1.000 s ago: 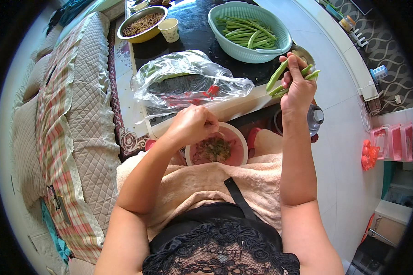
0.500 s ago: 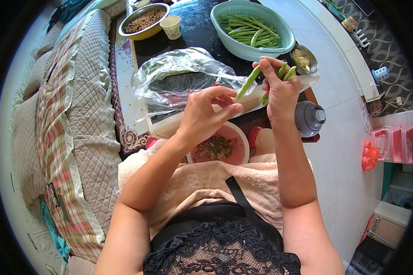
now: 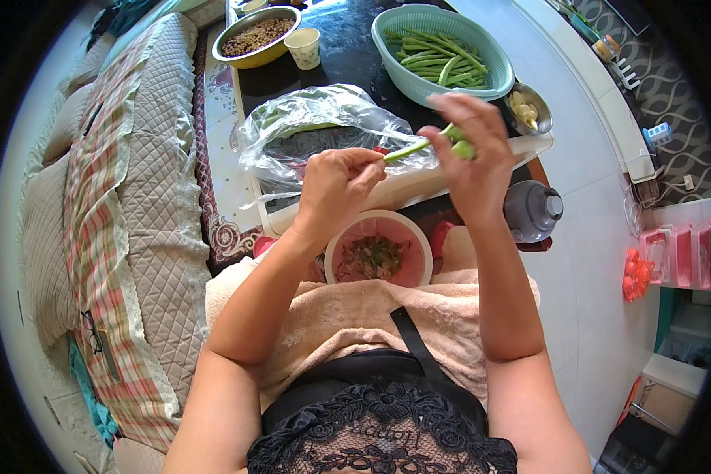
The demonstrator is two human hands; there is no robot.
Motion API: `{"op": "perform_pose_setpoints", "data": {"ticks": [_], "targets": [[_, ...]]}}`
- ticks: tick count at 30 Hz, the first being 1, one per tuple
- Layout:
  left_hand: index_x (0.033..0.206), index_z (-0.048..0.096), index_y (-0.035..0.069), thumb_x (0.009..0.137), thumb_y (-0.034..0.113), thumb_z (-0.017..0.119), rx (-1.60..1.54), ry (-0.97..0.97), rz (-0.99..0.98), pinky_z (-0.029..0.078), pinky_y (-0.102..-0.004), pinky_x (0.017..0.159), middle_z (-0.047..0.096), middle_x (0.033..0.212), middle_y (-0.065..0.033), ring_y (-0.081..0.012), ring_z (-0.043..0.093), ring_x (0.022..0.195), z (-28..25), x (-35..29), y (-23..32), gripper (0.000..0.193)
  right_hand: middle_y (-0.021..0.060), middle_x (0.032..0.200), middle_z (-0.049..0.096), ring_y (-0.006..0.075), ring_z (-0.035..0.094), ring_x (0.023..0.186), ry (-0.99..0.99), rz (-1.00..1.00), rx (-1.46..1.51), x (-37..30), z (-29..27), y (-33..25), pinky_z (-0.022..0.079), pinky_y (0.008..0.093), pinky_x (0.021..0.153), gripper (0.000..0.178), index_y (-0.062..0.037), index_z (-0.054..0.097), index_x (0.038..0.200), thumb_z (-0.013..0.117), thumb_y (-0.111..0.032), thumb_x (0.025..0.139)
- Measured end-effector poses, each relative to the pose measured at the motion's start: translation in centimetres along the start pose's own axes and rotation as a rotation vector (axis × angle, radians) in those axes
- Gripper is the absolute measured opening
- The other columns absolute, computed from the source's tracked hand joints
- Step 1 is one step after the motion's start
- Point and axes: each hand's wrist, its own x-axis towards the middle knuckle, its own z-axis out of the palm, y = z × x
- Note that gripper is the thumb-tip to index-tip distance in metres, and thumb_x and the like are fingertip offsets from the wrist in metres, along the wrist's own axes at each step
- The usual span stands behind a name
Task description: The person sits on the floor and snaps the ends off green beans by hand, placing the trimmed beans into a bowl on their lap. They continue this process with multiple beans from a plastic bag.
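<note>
My left hand (image 3: 338, 180) pinches the tip of a green bean (image 3: 407, 151) between thumb and fingertips. The bean runs across to my right hand (image 3: 482, 162), which holds its other end along with short green pieces (image 3: 463, 148) in the palm; its upper fingers are raised and smeared by motion. Both hands are above the table's near edge. Below them stands a white-rimmed pink bin (image 3: 409, 268) with green and pale scraps (image 3: 371, 257) in it. Beyond my right hand, a light-blue plastic colander (image 3: 387, 59) holds many whole green beans (image 3: 442, 57).
A crumpled clear plastic bag (image 3: 272, 130) lies on the dark table (image 3: 341, 55). Farther back are a metal bowl of brown grains (image 3: 257, 38) and a paper cup (image 3: 303, 49). On the right sit a small bowl of garlic (image 3: 524, 110) and a grey flask (image 3: 533, 209). A quilted sofa (image 3: 158, 158) stands left.
My left fingers have closed on the bean's tip, and the bean has tilted from steep to nearly level. The right hand's fingers have lifted and opened somewhat. The view has shifted slightly.
</note>
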Motion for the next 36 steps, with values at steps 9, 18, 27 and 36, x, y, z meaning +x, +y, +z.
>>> {"op": "perform_pose_setpoints", "data": {"ticks": [9, 18, 27, 36], "targets": [[0.096, 0.071, -0.004, 0.088, 0.009, 0.064, 0.002, -0.090, 0.005, 0.048, -0.0207, 0.063, 0.069, 0.076, -0.0048, -0.0058, 0.059, 0.068, -0.6, 0.2, 0.1, 0.017, 0.0051, 0.086, 0.066, 0.0221, 0.067, 0.082, -0.573, -0.196, -0.146, -1.5, 0.1, -1.0, 0.054, 0.0318, 0.067, 0.014, -0.0086, 0.068, 0.088, 0.064, -0.010, 0.075], [0.092, 0.071, -0.003, 0.088, 0.009, 0.063, -0.531, -0.128, -0.120, 0.053, -0.0229, 0.066, 0.070, 0.080, -0.0078, -0.0090, 0.063, 0.069, -0.9, 0.6, -1.4, 0.016, 0.0071, 0.083, 0.066, 0.0244, 0.067, 0.078, -0.443, -0.079, -0.027, -1.8, 0.6, -2.1, 0.053, 0.0325, 0.066, 0.017, -0.0090, 0.069, 0.089, 0.067, -0.006, 0.072], [0.085, 0.071, -0.004, 0.085, 0.008, 0.059, -0.280, -0.284, -0.188, 0.051, -0.0217, 0.064, 0.068, 0.076, -0.0061, -0.0084, 0.062, 0.065, -0.8, 0.6, -1.9, 0.017, 0.0048, 0.091, 0.068, 0.0020, 0.044, 0.059, 0.002, 0.878, 1.051, 0.0, -1.2, 1.2, 0.036, 0.0170, 0.051, 0.013, -0.0048, 0.066, 0.100, 0.066, -0.014, 0.091], [0.078, 0.074, 0.011, 0.072, 0.013, 0.066, 0.612, -0.527, -0.030, 0.053, -0.0356, 0.071, 0.069, 0.077, -0.0128, -0.0288, 0.068, 0.077, 1.6, -1.8, -2.6, 0.010, 0.0086, 0.104, 0.067, 0.0074, 0.044, 0.070, 0.236, 0.899, 1.550, -0.3, -2.9, 5.7, 0.039, 0.0206, 0.056, 0.024, -0.0091, 0.058, 0.114, 0.060, -0.024, 0.095]]}}
